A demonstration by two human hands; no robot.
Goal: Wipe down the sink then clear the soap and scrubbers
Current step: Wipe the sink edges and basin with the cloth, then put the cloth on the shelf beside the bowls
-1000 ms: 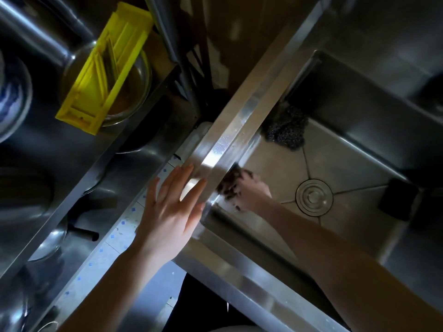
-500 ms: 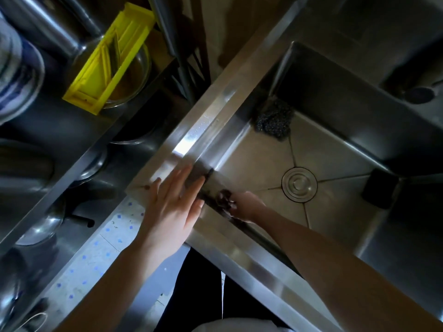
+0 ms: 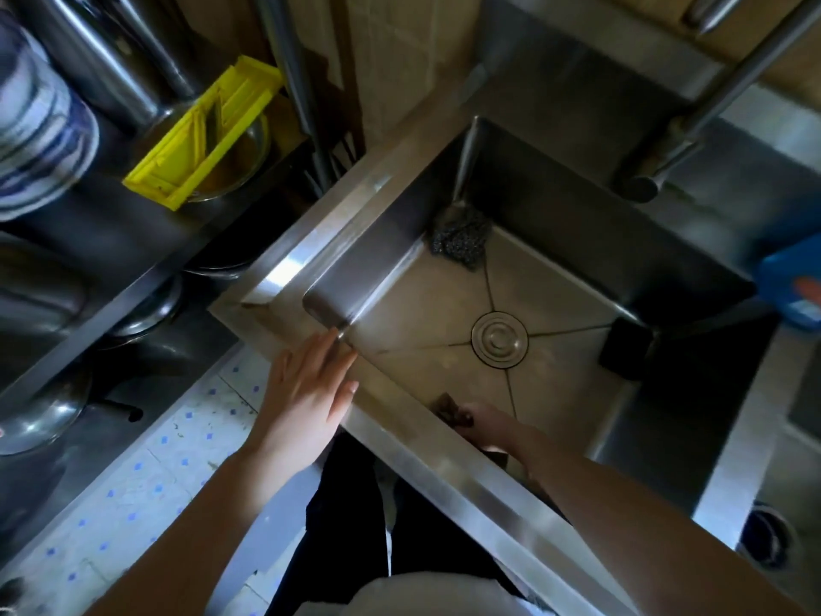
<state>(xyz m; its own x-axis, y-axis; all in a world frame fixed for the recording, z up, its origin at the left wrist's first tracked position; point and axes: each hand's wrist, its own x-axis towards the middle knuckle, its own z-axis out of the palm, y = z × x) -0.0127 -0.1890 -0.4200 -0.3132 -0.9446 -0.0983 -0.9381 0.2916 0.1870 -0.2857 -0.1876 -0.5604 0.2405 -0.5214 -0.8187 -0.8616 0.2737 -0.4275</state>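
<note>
The right hand (image 3: pixel 486 426), its grip holding a dark brown scrubbing pad (image 3: pixel 451 409), had moved along the steel sink's (image 3: pixel 444 464) near wall (wiping continued); the left hand (image 3: pixel 306 393) rested flat.

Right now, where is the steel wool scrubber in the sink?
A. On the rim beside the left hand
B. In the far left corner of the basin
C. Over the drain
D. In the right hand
B: the steel wool scrubber sits in the basin's far left corner, apart from the drain; the right hand holds a brown scrubber against the near wall.
</note>
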